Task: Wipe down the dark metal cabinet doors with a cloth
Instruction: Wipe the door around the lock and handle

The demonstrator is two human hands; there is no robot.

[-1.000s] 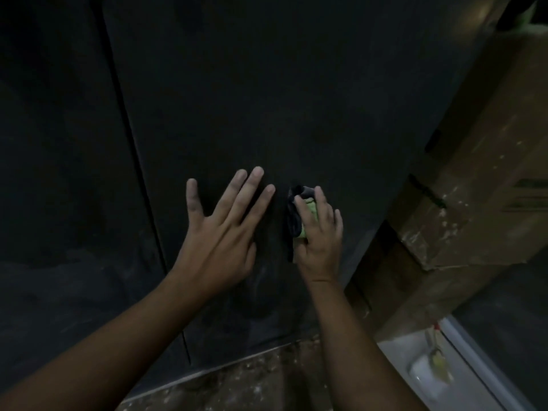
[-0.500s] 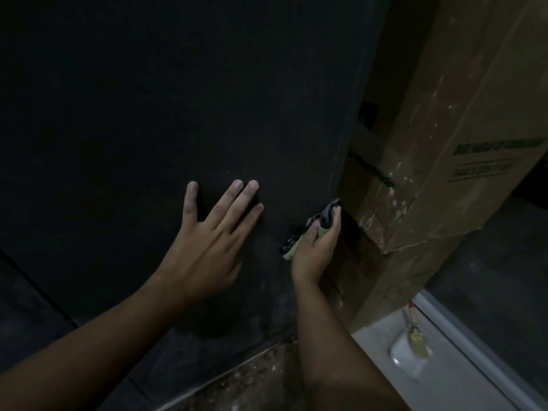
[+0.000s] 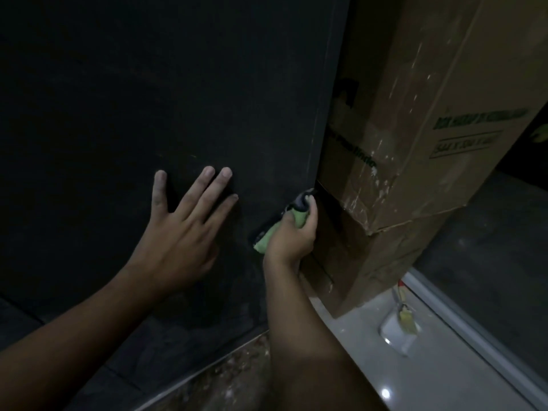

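Pressing a flat left hand (image 3: 181,232) against the dark metal cabinet door (image 3: 148,99), a person works low on the panel in the head-camera view. That hand lies released at centre left of the frame, with its fingers straight and spread and its palm on the metal. Its forearm runs in from the lower left corner.

The right hand (image 3: 292,241), just right of centre, is clenched round a bunched green cloth (image 3: 265,240). The cloth shows a dark patch at its upper end and a green tail poking out below the fingers. It sits against the door's right-hand edge, low on the panel, with the knuckles turned toward the camera. The two hands are near each other but apart, with bare door between them.

A tall cardboard box (image 3: 415,143) fills the upper right of the frame and stands just beside the door's edge. It is scuffed with pale streaks, its lower corner is crumpled, and its green lettering is too blurred to read.

At lower right, a small white container (image 3: 397,336) rests on the pale glossy floor (image 3: 444,381) near the foot of the box. A yellowish tool lies across it, and whether this is a brush cannot be told. A strip of speckled floor (image 3: 231,378) shows at bottom centre, below the door's lower edge. Lighting is dim and the door's surface shows little detail.
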